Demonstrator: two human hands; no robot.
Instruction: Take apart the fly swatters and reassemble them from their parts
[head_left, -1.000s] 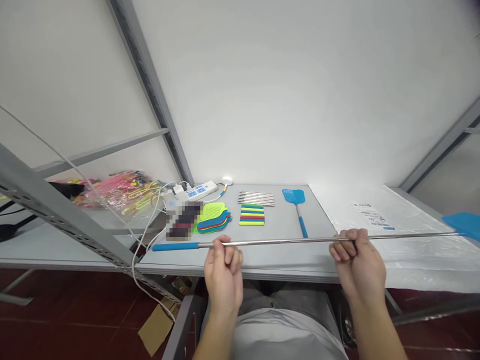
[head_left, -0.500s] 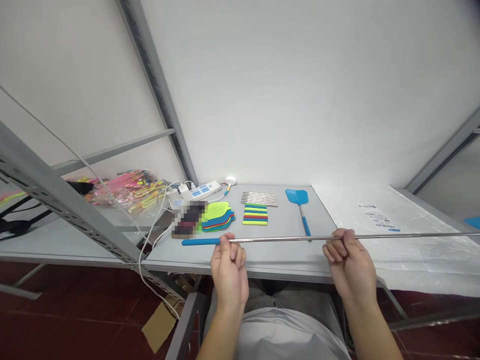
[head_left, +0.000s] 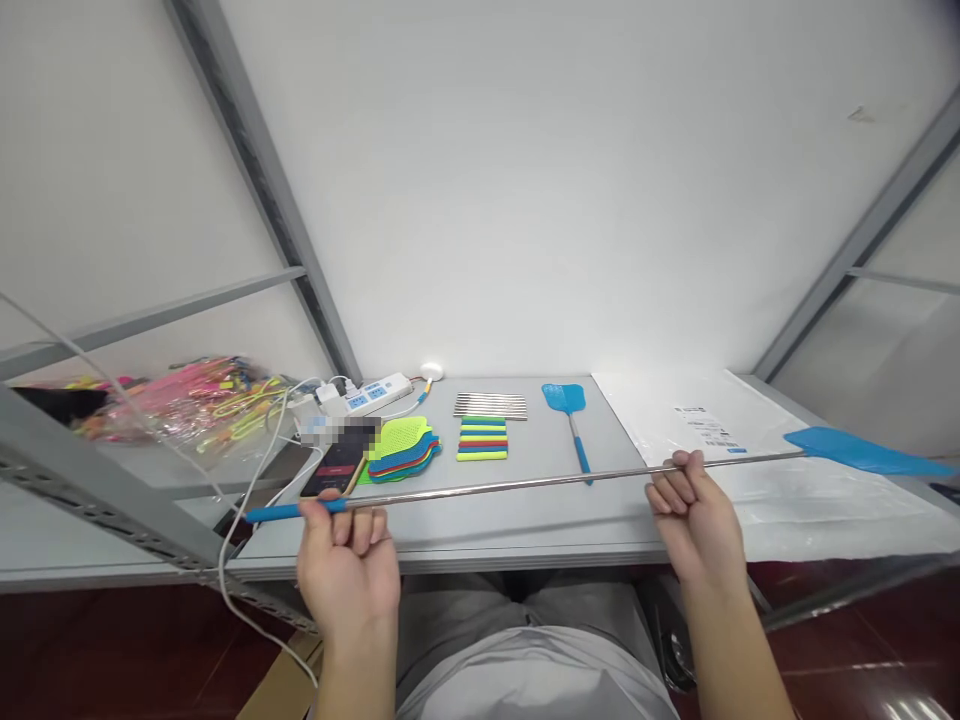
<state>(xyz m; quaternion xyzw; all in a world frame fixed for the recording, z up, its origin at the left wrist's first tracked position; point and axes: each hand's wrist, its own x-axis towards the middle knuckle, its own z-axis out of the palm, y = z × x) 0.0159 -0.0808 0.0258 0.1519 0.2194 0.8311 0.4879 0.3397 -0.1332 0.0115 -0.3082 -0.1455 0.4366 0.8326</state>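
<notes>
A long telescopic fly swatter (head_left: 510, 486), drawn out, stretches across the view in both hands. My left hand (head_left: 349, 570) is closed around its blue grip at the left end. Farther along the metal rod, my right hand (head_left: 694, 515) pinches it near the blue paddle. Beyond the rod lies a second blue fly swatter (head_left: 564, 398), much shorter, its grip toward me. Left of that are a row of coloured grips (head_left: 481, 440), several metal rods (head_left: 491, 405) behind them, and stacked mesh swatter heads (head_left: 401, 450) in yellow-green, blue and red.
A phone (head_left: 339, 462), partly blurred out, lies beside the swatter heads. Behind it sits a power strip (head_left: 379, 393) with plugs and a white cable (head_left: 225, 560) hanging over the edge. White plastic packaging (head_left: 645, 410) covers the right side. Bagged colourful items (head_left: 187, 395) lie at left.
My left hand has moved left with the grip, and more rod shows between my hands. The paddle is now in view at right. The camera view has shifted right.
</notes>
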